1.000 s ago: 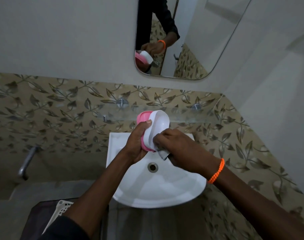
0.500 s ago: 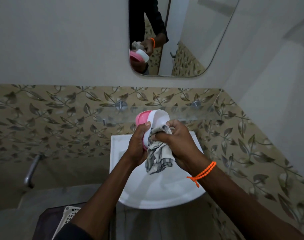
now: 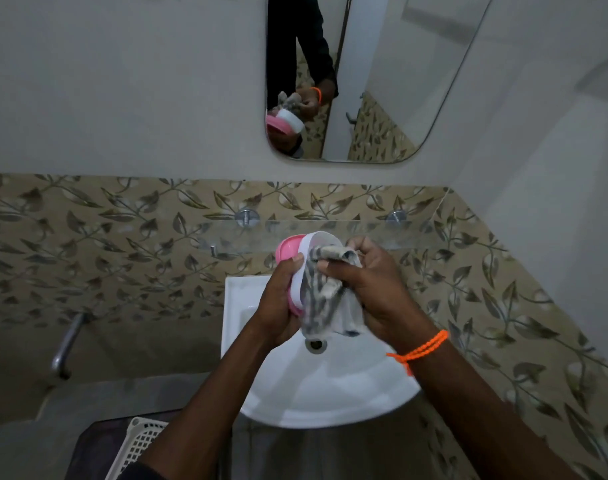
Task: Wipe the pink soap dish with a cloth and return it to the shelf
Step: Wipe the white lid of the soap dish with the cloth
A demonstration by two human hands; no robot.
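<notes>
Leaf-patterned tiles and a glass shelf (image 3: 330,233) back the white basin (image 3: 330,386), and I keep the pink soap dish (image 3: 297,268) tipped on edge above the drain, at about 12 o'clock from it, probably so anything wiped loose falls into the basin. My left hand (image 3: 278,303) clamps around the dish's rim to steady it while my right hand (image 3: 371,285), at 3 o'clock of the dish, bunches the striped cloth (image 3: 325,299) into its white hollow. I can read no brand or writing anywhere.
</notes>
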